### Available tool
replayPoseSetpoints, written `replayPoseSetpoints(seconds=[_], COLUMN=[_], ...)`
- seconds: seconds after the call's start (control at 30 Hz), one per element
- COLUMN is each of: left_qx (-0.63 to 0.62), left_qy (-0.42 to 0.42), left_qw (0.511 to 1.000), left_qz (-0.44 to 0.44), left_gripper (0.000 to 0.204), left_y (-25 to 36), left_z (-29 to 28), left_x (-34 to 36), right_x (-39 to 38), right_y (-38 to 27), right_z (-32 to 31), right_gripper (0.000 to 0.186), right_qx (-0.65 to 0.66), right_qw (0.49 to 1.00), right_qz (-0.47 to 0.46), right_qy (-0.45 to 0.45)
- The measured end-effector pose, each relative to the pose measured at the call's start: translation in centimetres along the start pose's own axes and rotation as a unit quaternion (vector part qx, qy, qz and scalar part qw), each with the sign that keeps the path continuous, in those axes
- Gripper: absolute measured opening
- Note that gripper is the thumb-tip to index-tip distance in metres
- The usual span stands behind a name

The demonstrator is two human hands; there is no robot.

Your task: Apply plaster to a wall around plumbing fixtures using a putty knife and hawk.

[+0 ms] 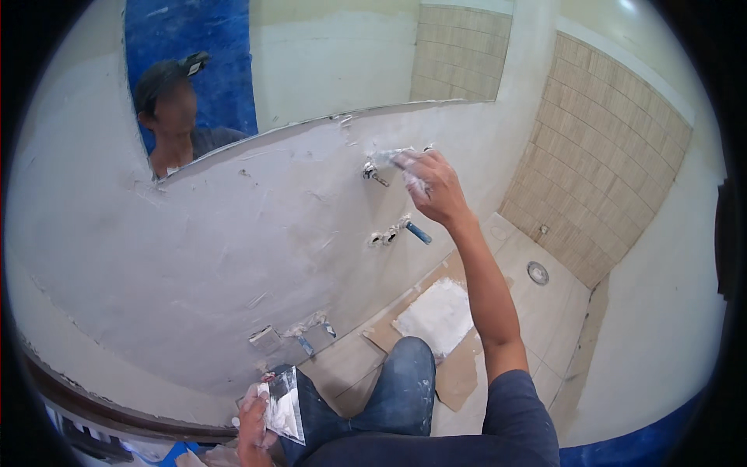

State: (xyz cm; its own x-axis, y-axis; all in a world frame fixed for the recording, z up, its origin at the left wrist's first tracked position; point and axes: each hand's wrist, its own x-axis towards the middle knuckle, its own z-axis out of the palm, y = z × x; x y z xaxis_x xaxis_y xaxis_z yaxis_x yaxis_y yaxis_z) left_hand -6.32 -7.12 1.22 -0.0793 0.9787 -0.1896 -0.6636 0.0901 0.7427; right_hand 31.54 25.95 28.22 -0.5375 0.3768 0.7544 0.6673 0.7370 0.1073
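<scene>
At the wall, my right hand (pixel 434 187) is closed around a small putty knife (pixel 383 159), whose pale blade lies against the plaster; white paste coats the fingers. The blade is partly smeared and hard to make out. Just left of and below it, a metal valve stem (pixel 373 174) sticks out of the wall. Lower down, my left hand (pixel 255 419) grips a wide metal taping knife (pixel 285 406) beside my left thigh. White putty is heaped on its blade. The grey-white plastered wall (pixel 264 218) shows streaks and ridges.
A blue-ended pipe (pixel 418 232) juts out below my right hand. An outlet box (pixel 265 338) sits low in the wall. A mirror (pixel 334 54) hangs above. On the floor lie cardboard (pixel 457 381) and a white-covered sheet (pixel 437 315), with a round drain (pixel 538 272) farther right.
</scene>
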Motion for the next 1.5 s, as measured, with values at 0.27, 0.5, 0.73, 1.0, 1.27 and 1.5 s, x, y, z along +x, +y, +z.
replayPoseSetpoints(seconds=[0.27, 0.5, 0.73, 1.0, 1.27, 1.5], left_qx=[0.008, -0.019, 0.011, 0.003, -0.004, -0.013], left_qy=[0.013, -0.031, -0.047, -0.070, -0.080, -0.098], left_qw=[1.000, 0.999, 0.997, 0.995, 0.995, 0.991], left_qz=[0.002, -0.027, -0.057, -0.067, -0.059, -0.094], left_gripper=[0.039, 0.040, 0.027, 0.023, 0.027, 0.025], left_y=[0.4, -0.1, 0.3, 0.7, 0.5, 0.3], left_z=[0.1, 0.2, 1.3, 0.2, -0.2, 0.6], left_x=[-0.3, 0.5, 0.7, 0.9, 1.1, 1.3], right_x=[0.3, 1.1, 3.7, 9.1, 13.1, 5.9], right_y=[-5.1, -6.7, -8.3, -6.9, -9.6, -5.5], right_z=[0.2, 3.4, 3.6, 4.2, 2.8, 2.7], right_gripper=[0.023, 0.025, 0.028, 0.020, 0.024, 0.024], right_qx=[0.485, 0.574, 0.513, 0.464, 0.471, 0.522], right_qw=[0.747, 0.636, 0.675, 0.666, 0.702, 0.661], right_qz=[0.404, 0.491, 0.514, 0.576, 0.530, 0.529], right_qy=[0.209, 0.156, 0.131, 0.097, 0.060, 0.102])
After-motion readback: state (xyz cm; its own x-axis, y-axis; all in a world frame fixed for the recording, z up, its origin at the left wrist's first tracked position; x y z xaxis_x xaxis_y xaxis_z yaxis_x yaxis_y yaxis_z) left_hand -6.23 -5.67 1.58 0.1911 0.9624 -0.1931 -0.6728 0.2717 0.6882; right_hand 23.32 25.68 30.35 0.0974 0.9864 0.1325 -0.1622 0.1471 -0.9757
